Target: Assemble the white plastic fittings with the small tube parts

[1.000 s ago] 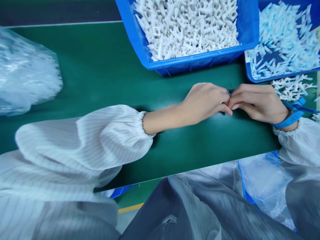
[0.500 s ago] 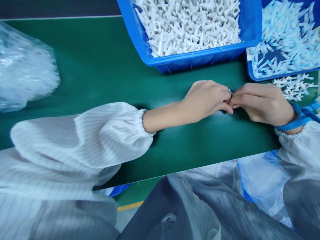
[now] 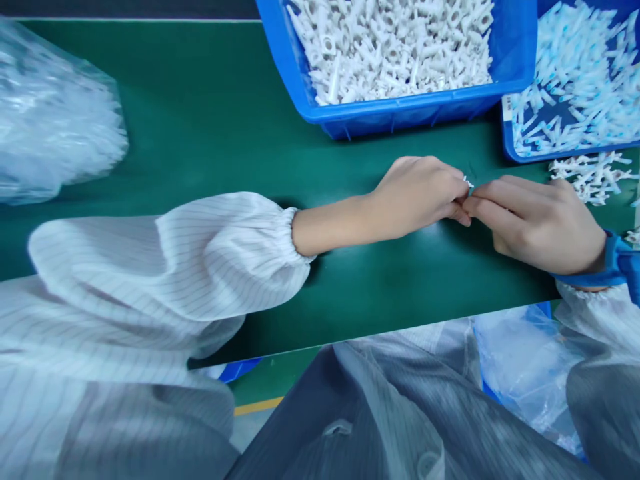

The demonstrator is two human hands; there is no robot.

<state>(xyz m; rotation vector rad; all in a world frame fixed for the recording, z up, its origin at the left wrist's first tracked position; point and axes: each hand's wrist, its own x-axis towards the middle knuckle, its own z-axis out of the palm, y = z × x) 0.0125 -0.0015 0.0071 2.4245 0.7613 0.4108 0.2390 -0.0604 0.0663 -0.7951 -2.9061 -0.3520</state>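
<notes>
Left hand (image 3: 424, 193) and right hand (image 3: 547, 220) meet at one small white part (image 3: 467, 181).

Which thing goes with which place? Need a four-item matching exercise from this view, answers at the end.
Things
1. deep blue plastic bin filled with white parts
2. tiny white piece
3. flat blue band
4. loose pile of white branching pieces

Places
A. around the wrist of the right hand
B. on the near side of the shallow blue tray
C. beyond the hands, cut by the picture's top edge
D. poking out at the fingertips of the left hand

Pairs: 1-C, 2-D, 3-A, 4-B
</notes>
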